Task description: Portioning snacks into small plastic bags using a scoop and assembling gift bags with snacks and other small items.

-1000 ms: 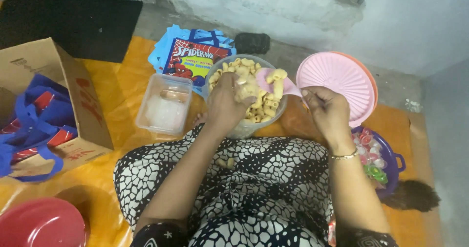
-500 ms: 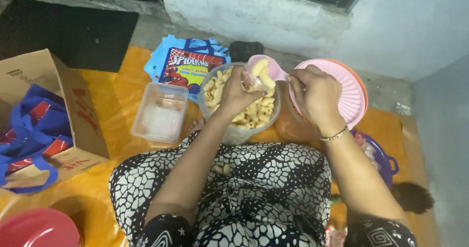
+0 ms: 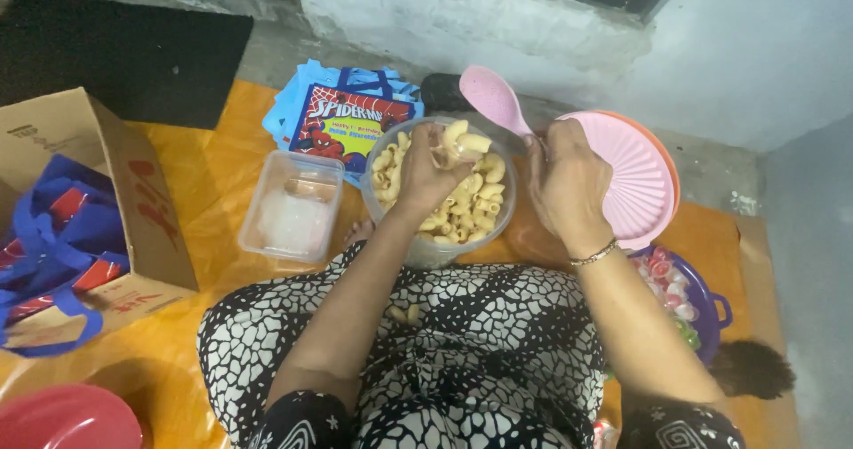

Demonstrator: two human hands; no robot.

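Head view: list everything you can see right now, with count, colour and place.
bowl of macaroni: one, clear with pale yellow pasta, centre, in front of the knees
pink spoon: one, raised over the bowl's far rim
square container: one, clear, left of the bowl
pink lid: one, right of the bowl, over an orange rim
printed bags: a stack, blue and red, behind the bowl
cardboard box: one, brown, far left, blue bags inside
purple basin: one, right, sweets inside
red lid: one, bottom left
orange mat: one, underneath
left hand: in the macaroni
right hand: grip on the spoon
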